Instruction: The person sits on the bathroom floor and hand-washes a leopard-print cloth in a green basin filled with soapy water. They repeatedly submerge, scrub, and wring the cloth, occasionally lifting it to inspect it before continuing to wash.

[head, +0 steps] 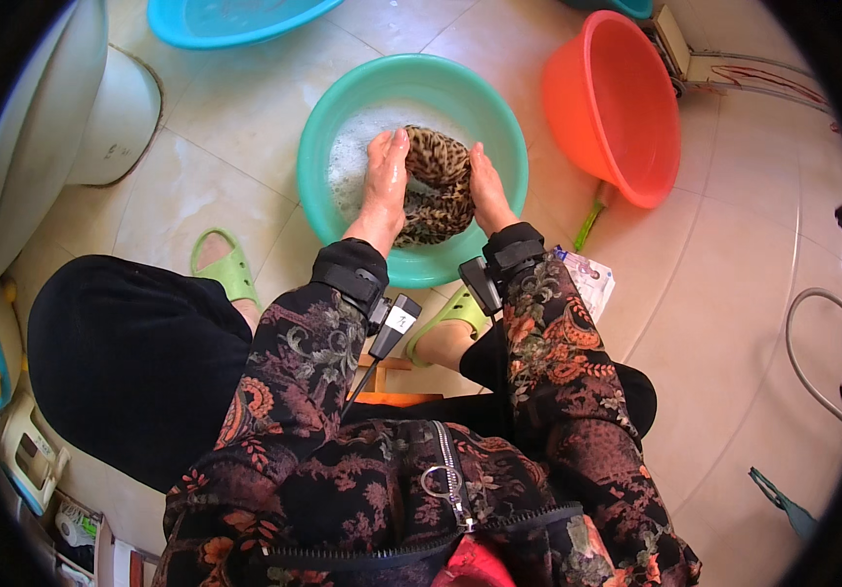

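Observation:
A green plastic basin (309, 187) stands on the tiled floor before me, with sudsy water (348, 150) inside. A wet leopard-print cloth (439, 158) is held between my hands over the basin, its lower part near the water. My left hand (387, 183) grips its left side, the wet thumb uppermost. On the cloth's right side is my right hand (488, 185), also closed against the fabric. Most fingers of both hands are hidden behind the cloth and the palms. Straps with small devices circle both wrists.
A red plastic basin (637, 117) leans tilted at the right, above a green handle (590, 224) and a printed packet (588, 282). A blue basin (238, 22) with water is at the top left, near a white toilet (109, 125). Green clogs (224, 265) are on my feet.

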Demonstrator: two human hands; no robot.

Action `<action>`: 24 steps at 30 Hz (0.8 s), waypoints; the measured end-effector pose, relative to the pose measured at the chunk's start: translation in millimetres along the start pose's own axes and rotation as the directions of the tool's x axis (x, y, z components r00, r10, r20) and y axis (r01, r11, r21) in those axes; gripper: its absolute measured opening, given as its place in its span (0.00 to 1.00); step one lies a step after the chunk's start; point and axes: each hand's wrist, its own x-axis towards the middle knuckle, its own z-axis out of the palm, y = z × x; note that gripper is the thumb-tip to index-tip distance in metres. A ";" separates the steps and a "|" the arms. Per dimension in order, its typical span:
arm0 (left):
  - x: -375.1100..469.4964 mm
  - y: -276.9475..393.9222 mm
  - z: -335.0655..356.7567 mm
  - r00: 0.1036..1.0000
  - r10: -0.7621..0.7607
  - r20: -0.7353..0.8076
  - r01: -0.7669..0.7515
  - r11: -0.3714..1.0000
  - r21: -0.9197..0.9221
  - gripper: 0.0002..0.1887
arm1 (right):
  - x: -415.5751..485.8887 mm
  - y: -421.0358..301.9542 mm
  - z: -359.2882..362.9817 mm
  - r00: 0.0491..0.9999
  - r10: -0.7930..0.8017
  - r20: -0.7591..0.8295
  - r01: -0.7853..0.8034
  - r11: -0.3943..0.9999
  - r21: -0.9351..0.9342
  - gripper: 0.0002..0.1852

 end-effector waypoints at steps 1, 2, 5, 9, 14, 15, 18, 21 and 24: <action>-0.7 -1.3 -3.9 1.000 -0.013 0.008 0.013 1.000 0.001 0.35 | 1.2 6.1 -1.0 0.994 -0.076 -0.079 0.074 0.997 -0.024 0.37; 0.5 -10.8 -11.0 0.998 -0.064 0.004 0.063 0.993 0.096 0.37 | 6.3 15.7 -2.3 0.991 -0.127 -0.031 0.120 0.978 -0.171 0.37; 14.6 -59.6 -28.2 0.990 -0.143 -0.009 0.133 0.897 0.421 0.29 | 26.2 54.7 -10.5 0.964 -0.255 0.078 0.245 0.732 -0.636 0.40; 26.5 -68.4 -52.1 0.937 -0.312 0.161 0.049 0.570 0.820 0.16 | 12.7 32.2 29.2 0.974 -0.147 0.172 0.216 0.373 -0.902 0.39; 23.6 -80.0 -56.9 0.941 -0.307 0.143 0.094 0.642 0.761 0.11 | 17.1 30.9 37.9 0.950 -0.173 0.259 0.311 0.453 -0.836 0.33; 26.3 -85.0 -56.0 0.955 -0.271 0.125 0.096 0.677 0.729 0.11 | 20.1 32.0 37.2 0.946 -0.072 0.316 0.311 0.473 -0.824 0.32; 21.5 -78.8 -44.8 0.983 -0.185 -0.013 0.163 0.830 0.533 0.10 | 34.4 45.7 14.7 0.975 -0.200 0.093 0.198 0.608 -0.769 0.24; 29.5 -67.0 -47.5 0.966 -0.259 -0.016 0.244 0.886 0.393 0.19 | 33.3 48.0 6.2 0.994 -0.105 -0.006 0.080 0.793 -0.604 0.24; 18.6 -45.1 -32.9 0.978 -0.207 -0.028 0.204 0.976 -0.069 0.28 | 4.8 12.4 11.7 0.946 0.106 0.306 -0.052 0.982 -0.180 0.29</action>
